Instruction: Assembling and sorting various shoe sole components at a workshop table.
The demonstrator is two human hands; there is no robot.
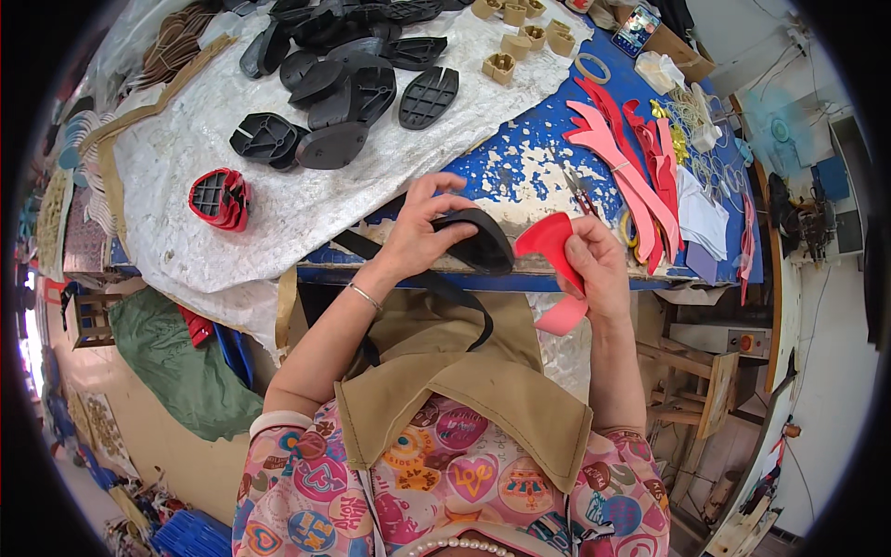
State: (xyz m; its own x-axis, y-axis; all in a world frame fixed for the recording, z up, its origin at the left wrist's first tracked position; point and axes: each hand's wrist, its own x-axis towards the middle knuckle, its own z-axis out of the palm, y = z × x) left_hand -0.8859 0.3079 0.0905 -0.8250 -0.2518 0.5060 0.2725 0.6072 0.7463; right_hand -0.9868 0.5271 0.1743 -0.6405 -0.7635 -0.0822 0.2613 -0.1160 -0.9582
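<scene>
Two hands meet above the desk's near edge. The left hand (422,227) has its thumb closed on a curved black sole (487,249), its upper fingers spread loosely; the right hand (596,265) pinches a red strip (549,239) between thumb and fingers. The strip's wide end faces the sole, perhaps held so to compare both edges; its paler tail hangs below the hand.

Just beyond, the blue desk (548,162) carries a small tool (582,193) and fanned pink strips (631,190), set on the right presumably for that hand's reach. Leftward, a white sheet (167,186) bears a red-edged stack (221,200) and, farther off, heaped black soles (430,98), likely spread there to protect them.

The left fingertips behind the sole are hidden, and whether strip and sole touch cannot be told. Far soles are cut off above.
</scene>
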